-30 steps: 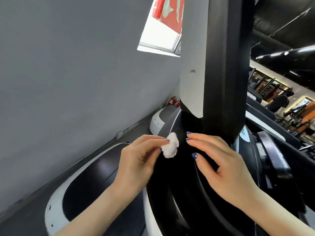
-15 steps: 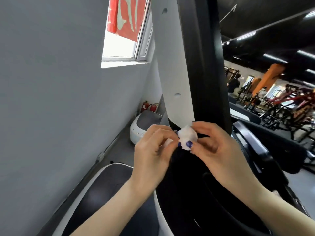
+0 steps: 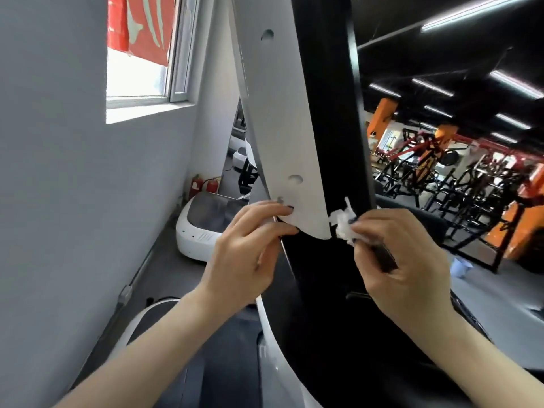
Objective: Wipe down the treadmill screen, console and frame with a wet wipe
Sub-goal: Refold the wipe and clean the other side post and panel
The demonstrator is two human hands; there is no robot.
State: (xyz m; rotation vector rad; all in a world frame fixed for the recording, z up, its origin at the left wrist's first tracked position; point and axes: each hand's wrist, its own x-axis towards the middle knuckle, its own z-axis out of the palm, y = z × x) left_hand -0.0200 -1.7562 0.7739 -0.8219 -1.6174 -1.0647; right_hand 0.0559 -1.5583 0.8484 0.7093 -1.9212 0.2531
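Observation:
The treadmill upright rises through the middle of the view, with a white side panel [image 3: 282, 136] and a glossy black face [image 3: 332, 128]. My right hand [image 3: 394, 260] pinches a small crumpled white wet wipe [image 3: 343, 225] against the black face, just right of the white panel's lower corner. My left hand [image 3: 247, 254] holds nothing. Its fingertips rest on the lower edge of the white panel. The black and white treadmill base [image 3: 294, 348] curves down below both hands. The screen and console are out of view.
A grey wall [image 3: 73, 201] with a window [image 3: 138, 75] runs close on the left. Another treadmill's white motor cover [image 3: 203, 228] and red fire extinguishers [image 3: 203, 185] sit on the floor behind. Orange and black gym racks [image 3: 471, 184] fill the right background.
The wipe has passed from my left hand to my right hand. The hands have drawn apart, the right one moving onto the black face. The view has tilted upward.

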